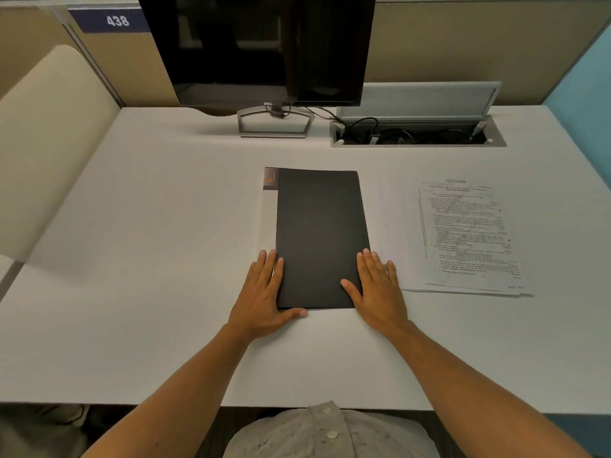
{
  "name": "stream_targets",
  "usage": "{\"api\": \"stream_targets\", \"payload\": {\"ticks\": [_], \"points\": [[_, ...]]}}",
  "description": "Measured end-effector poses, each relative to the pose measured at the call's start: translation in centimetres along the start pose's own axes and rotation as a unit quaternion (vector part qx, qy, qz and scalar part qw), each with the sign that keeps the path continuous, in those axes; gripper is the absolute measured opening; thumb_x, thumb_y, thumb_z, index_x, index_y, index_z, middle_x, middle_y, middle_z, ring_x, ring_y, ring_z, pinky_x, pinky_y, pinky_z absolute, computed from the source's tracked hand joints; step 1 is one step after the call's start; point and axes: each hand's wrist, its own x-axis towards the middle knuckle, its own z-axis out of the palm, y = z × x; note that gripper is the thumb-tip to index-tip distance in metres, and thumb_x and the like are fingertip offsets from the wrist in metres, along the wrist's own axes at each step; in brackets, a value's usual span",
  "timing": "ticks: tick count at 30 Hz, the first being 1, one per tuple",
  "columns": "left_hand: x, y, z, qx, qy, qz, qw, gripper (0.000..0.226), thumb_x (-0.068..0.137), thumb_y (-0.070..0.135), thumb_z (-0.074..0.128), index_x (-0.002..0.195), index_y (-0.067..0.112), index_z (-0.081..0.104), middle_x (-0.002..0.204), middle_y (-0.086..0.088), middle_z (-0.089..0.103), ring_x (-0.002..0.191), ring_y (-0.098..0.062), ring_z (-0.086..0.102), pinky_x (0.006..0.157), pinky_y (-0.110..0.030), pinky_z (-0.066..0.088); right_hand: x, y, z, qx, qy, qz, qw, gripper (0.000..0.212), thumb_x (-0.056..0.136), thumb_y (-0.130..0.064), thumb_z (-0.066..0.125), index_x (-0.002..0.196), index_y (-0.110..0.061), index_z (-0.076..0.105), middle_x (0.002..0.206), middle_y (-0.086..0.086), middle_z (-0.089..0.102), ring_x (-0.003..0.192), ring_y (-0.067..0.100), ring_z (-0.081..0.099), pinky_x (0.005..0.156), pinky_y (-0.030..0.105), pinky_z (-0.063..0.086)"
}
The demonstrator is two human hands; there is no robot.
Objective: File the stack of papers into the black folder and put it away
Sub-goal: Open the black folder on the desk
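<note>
Both hands lie flat and empty, left hand [264, 289] and right hand [377, 285], on the closed black folder [322, 236]. Papers [469, 236] wait just beside it. Opening the cover fully first should ease filing.

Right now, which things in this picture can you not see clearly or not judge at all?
Head view only:
- Black folder: closed cover hides whatever is inside.
- Stack of papers: print too small and blurred to read; sheet count unclear.
- Cable box: contents dark, tangled.
- Monitor: top cut off by the frame edge.
</note>
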Motion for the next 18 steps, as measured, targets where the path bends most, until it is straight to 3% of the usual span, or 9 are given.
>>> {"api": "stream_targets", "payload": {"ticks": [6, 10, 13, 16, 18], "points": [[0.0, 0.0, 0.2, 0.003, 0.006, -0.001, 1.0, 0.117, 0.071, 0.09, 0.027, 0.154, 0.014, -0.005, 0.161, -0.004, -0.017, 0.147, -0.023, -0.023, 0.119, -0.038, -0.01, 0.0, 0.3, 0.2, 0.021, 0.008, -0.005, 1.0, 0.09, 0.081, -0.074, -0.008, 0.152, -0.019, 0.001, 0.161, -0.002, 0.001, 0.147, 0.016, -0.005, 0.119, 0.04, -0.007], [-0.2, -0.2, 0.6, 0.013, 0.014, 0.009, 1.0, 0.11, 0.078, 0.087, 0.023, 0.154, 0.012, 0.001, 0.162, -0.007, -0.01, 0.149, -0.027, -0.015, 0.121, -0.043, -0.004, -0.2, -0.6, -1.0, 0.2, 0.032, 0.058, 0.978, 0.079, 0.087, -0.069, 0.016, 0.152, -0.023, 0.014, 0.159, -0.005, 0.012, 0.148, 0.022, 0.004, 0.117, 0.041, 0.001], [-0.5, -0.2, 0.8, 0.008, 0.029, 0.016, 0.999, 0.102, 0.083, 0.082, 0.021, 0.154, 0.01, 0.007, 0.163, -0.009, -0.001, 0.15, -0.028, -0.006, 0.122, -0.045, 0.002, -0.1, -1.7, -2.9, 0.372, 0.097, 0.148, 0.911, 0.071, 0.089, -0.063, 0.027, 0.148, -0.024, 0.03, 0.155, -0.001, 0.031, 0.145, 0.027, 0.019, 0.115, 0.044, 0.018], [-0.7, -0.3, 0.9, -0.004, 0.05, 0.017, 0.999, 0.095, 0.088, 0.076, 0.025, 0.153, 0.007, 0.015, 0.162, -0.012, 0.008, 0.15, -0.029, 0.004, 0.122, -0.039, 0.002, 0.4, -2.3, -5.1, 0.542, 0.156, 0.185, 0.805, 0.066, 0.092, -0.064, 0.03, 0.142, -0.023, 0.042, 0.143, 0.001, 0.05, 0.133, 0.018, 0.045, 0.111, 0.034, 0.031], [-0.9, -0.4, 0.9, -0.022, 0.072, 0.012, 0.997, 0.092, 0.09, 0.073, 0.025, 0.152, 0.005, 0.016, 0.161, -0.013, 0.01, 0.15, -0.028, 0.006, 0.122, -0.035, 0.002, 0.7, -2.1, -6.4, 0.608, 0.172, 0.201, 0.749, 0.059, 0.095, -0.059, 0.027, 0.135, -0.022, 0.051, 0.13, 0.0, 0.061, 0.12, 0.015, 0.057, 0.11, 0.037, 0.035]]}}
